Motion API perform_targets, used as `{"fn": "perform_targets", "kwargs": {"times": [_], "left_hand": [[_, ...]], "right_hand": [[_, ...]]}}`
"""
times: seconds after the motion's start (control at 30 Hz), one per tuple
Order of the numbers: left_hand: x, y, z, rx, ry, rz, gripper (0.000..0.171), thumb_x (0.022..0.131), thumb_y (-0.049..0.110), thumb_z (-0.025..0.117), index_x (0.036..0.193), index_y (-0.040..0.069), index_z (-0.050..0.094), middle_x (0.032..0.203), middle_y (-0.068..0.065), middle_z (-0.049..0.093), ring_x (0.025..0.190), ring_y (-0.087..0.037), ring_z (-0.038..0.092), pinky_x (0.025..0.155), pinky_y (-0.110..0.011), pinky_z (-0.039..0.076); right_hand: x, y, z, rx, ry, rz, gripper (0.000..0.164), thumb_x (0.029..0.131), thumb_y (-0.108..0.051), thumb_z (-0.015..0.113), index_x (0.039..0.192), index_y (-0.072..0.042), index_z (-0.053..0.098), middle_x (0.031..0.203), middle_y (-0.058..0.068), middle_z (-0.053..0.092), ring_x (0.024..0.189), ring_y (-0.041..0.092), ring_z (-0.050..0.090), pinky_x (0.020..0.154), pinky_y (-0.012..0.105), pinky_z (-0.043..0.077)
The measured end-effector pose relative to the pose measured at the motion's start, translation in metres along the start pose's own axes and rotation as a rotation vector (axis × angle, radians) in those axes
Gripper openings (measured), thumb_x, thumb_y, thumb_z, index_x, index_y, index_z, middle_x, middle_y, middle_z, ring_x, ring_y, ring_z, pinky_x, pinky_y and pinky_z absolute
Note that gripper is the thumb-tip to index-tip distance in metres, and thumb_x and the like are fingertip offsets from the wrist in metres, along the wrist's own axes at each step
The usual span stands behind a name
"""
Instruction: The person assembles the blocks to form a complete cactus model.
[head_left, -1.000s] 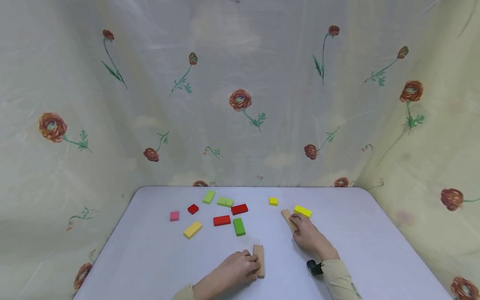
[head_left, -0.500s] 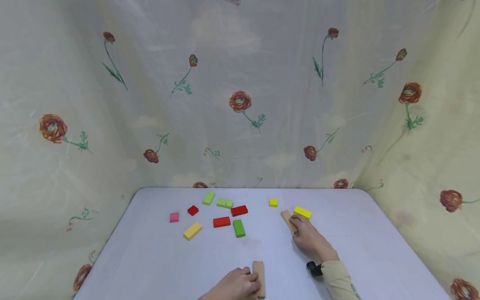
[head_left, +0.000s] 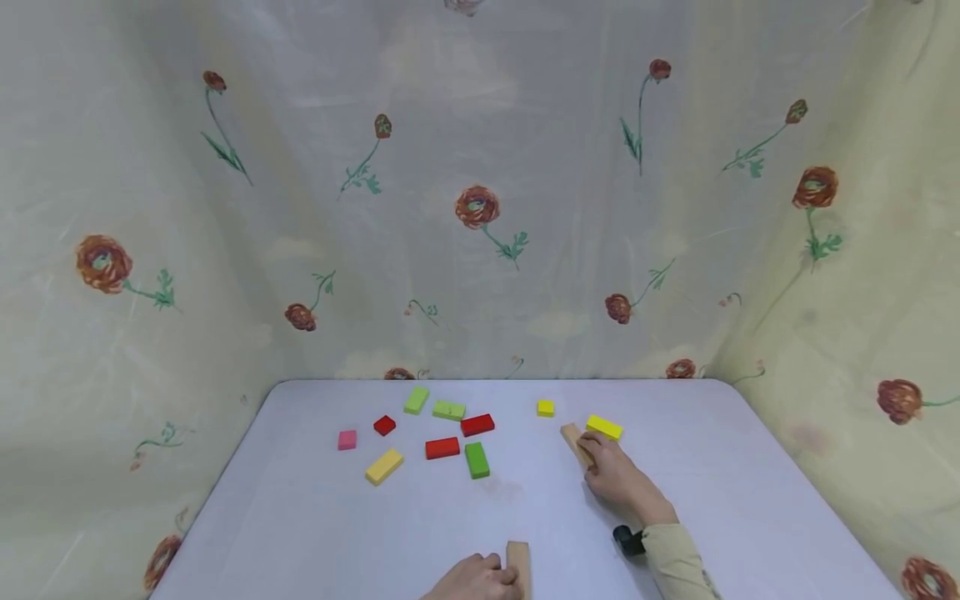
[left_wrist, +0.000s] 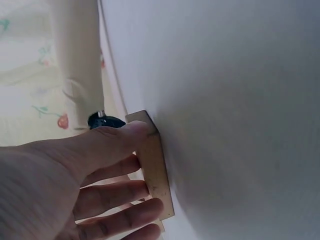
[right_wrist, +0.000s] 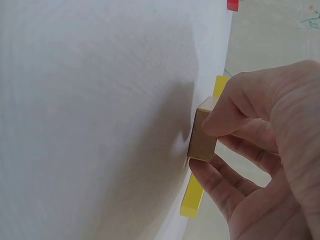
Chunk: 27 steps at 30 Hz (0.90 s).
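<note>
My left hand (head_left: 477,578) holds a plain wooden block (head_left: 519,568) at the near edge of the head view, where the block's near end is cut off. In the left wrist view the thumb lies at one end of this block (left_wrist: 156,172), with the fingertips along its side. My right hand (head_left: 619,482) grips a second plain wooden block (head_left: 572,438), which lies slantwise on the table. Seen from the right wrist, thumb and fingers pinch that block (right_wrist: 202,137). Just behind it is a long yellow block (head_left: 604,427), partly covered by the hand.
Toward the back left of the white table (head_left: 300,533) lie several coloured blocks, among them a green one (head_left: 477,460), a red one (head_left: 442,448) and a pale yellow one (head_left: 385,467). A small yellow block (head_left: 545,408) sits farther back. Flowered curtains (head_left: 480,275) surround the table.
My left hand has drawn its wooden block toward the near edge of the table. The right hand has stayed in place on its block. The head view has tilted up slightly.
</note>
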<state>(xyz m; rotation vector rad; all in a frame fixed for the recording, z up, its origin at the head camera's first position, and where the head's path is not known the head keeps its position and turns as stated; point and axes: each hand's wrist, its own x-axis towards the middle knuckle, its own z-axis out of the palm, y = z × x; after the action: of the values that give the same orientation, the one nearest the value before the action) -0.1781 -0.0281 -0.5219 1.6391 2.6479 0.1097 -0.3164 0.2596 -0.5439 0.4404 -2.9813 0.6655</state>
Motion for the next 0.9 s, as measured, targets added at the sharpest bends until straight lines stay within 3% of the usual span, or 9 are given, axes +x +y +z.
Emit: {"fn": "perform_targets", "kwargs": {"times": [0.23,0.9], "left_hand": [[-0.0006,0.0018,-0.0028,-0.003,-0.019,-0.009,0.025,0.093,0.041,0.060,0.106,0.024,0.073,0.089,0.015,0.066,0.066,0.006,0.045,0.055,-0.006,0.032],[-0.0011,0.0026,0.0010,-0.065,0.011,-0.040,0.024,0.091,0.040,0.063,0.103,0.023,0.075,0.089,0.014,0.068,0.062,0.006,0.041,0.054,-0.004,0.030]], "right_hand": [[0.0032,0.0003,-0.0011,-0.014,0.011,0.001,0.050,0.082,0.003,0.056,0.132,0.006,0.053,0.138,0.019,0.048,0.129,0.037,0.046,0.103,0.051,0.042],[0.0021,0.0007,0.0018,-0.012,0.009,0.001,0.049,0.081,0.003,0.058,0.130,0.007,0.055,0.135,0.021,0.050,0.126,0.037,0.050,0.101,0.051,0.044]]}}
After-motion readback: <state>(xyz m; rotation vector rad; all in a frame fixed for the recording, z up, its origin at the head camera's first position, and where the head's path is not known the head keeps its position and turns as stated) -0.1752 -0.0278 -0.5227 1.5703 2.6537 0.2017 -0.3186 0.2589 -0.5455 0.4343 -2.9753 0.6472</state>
